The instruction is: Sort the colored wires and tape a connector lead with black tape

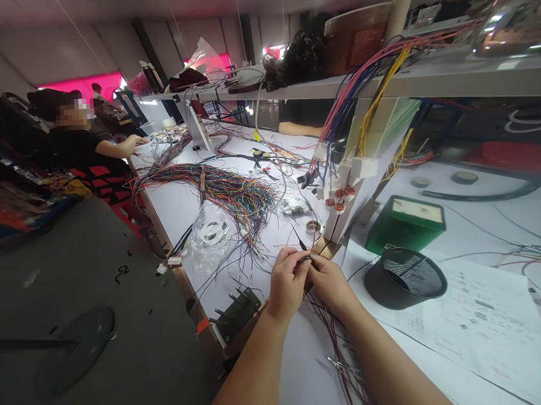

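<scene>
Keep nearest loose wires (335, 344) clear; beyond, left hand (286, 285) and right hand (332, 285) pinch the small black part (304, 259), left of the mesh bin (383, 284). Brace with left, nudge with right; don't drag the far-left wire heap (233, 189).

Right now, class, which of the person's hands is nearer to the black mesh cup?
Right. The right hand is left of the black mesh cup, not touching it; the left hand is farther out on that same side, beyond the right hand.

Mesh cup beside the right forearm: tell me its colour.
Black; the mesh cup shows best in the head view.
</scene>
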Tool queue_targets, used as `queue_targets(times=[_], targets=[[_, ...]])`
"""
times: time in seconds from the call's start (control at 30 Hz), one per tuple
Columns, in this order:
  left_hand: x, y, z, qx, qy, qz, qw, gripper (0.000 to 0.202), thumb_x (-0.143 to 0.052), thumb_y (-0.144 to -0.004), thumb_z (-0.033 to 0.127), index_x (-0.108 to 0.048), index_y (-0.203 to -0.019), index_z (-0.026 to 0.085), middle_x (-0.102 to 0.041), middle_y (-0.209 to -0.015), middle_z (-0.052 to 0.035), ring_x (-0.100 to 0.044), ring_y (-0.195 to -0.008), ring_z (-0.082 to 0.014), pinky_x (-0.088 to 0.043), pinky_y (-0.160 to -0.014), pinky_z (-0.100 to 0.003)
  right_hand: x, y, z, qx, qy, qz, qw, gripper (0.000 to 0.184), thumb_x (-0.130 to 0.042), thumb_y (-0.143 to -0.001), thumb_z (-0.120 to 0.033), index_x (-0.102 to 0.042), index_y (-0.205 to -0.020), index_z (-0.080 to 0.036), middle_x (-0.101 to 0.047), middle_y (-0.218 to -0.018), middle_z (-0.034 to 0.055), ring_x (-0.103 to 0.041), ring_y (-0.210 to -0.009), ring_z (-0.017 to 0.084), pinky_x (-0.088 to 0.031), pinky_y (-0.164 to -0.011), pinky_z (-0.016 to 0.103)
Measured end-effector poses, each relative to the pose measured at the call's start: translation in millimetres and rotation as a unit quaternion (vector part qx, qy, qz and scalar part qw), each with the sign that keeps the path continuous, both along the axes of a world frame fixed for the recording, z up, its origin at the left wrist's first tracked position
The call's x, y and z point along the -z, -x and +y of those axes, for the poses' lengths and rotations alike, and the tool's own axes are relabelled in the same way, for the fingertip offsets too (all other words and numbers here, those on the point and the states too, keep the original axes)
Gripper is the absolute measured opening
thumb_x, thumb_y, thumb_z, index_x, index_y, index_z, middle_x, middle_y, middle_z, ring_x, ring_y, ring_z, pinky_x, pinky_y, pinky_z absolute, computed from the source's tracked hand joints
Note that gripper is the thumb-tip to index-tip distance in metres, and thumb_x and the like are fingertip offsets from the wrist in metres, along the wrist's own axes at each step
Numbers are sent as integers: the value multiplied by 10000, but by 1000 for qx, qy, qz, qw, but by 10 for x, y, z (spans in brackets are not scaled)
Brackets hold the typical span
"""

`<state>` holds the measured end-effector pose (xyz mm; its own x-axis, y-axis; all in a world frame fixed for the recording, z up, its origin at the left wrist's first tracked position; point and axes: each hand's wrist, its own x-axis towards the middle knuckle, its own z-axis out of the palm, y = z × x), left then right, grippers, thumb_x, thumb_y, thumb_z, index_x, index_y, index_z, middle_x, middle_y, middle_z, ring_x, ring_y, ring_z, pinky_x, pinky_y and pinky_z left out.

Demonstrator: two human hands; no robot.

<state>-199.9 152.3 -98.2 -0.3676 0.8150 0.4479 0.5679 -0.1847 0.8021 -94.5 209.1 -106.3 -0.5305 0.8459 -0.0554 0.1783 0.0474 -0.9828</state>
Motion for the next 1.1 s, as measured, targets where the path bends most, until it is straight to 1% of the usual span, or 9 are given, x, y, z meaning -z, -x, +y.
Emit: queue_targets(times=[0.4,0.5,0.6,0.67,0.73,0.83,0.97,1.03,1.1], targets=[[3,4,7,9,0,-101,995,159,-564,-891,190,-670,-1009,203,-586,-1052,-54,-566,-1030,-163,-462,-926,-298,20,15,22,4,-20,15,1000,283,-524,-858,-449,-642,-791,-199,-625,-700,-10,-597,-821,215,-465,-756,294],[-2,12,14,23,-4,-92,995,168,-556,-893,180,-668,-1014,209,-601,-1038,-52,-572,-1024,-165,-463,-931,-307,9,15,27,7,-23,21,999,258,-534,-852,-424,-654,-808,-200,-646,-735,-3,-607,-845,222,-470,-779,305],[-8,10,14,37,-15,-63,997,165,-546,-897,178,-663,-1008,214,-610,-1052,-55,-576,-1031,-171,-475,-920,-315,3,3,16,34,-24,34,999,262,-553,-836,-392,-659,-987,-207,-675,-868,10,-613,-902,225,-475,-815,315],[-5,6,6,48,-17,-48,998,160,-532,-909,190,-652,-1012,214,-624,-1068,-57,-578,-1047,-176,-468,-941,-329,-2,-14,2,73,-24,41,996,387,-563,-833,-392,-589,-1172,-207,-674,-969,29,-613,-927,226,-479,-833,333],[8,2,-6,54,5,-47,997,165,-509,-928,218,-639,-1028,215,-645,-1063,-59,-595,-1030,-180,-470,-941,-342,-31,-40,-17,111,-29,44,992,441,-543,-855,-428,-544,-1231,-199,-665,-1037,54,-610,-959,234,-477,-855,355],[32,1,-27,61,45,-73,994,187,-482,-943,263,-626,-1048,208,-672,-1025,-64,-644,-903,-178,-512,-856,-343,-165,-101,-50,134,-49,45,989,408,-462,-906,-505,-606,-1125,-193,-660,-1066,80,-599,-1004,249,-466,-880,378],[42,2,-35,55,38,-86,994,183,-492,-936,291,-627,-1028,208,-685,-1006,-65,-644,-933,-200,-509,-861,-359,-485,-272,-88,144,-201,11,969,418,-379,-950,-509,-642,-1062,-205,-644,-1037,87,-592,-973,248,-460,-870,392],[42,1,-32,50,33,-75,995,179,-496,-933,298,-632,-1010,211,-686,-1011,-63,-634,-965,-200,-498,-882,-356,-628,-402,-112,127,-250,-6,960,418,-337,-975,-482,-641,-1075,-212,-645,-933,72,-614,-853,220,-486,-789,368],[42,-3,-29,51,34,-55,997,184,-488,-936,301,-635,-1001,212,-686,-1024,-59,-632,-971,-194,-493,-891,-349,-712,-539,-149,98,-249,7,964,383,-345,-985,-450,-642,-1069,-223,-642,-848,52,-622,-729,190,-507,-697,336]])
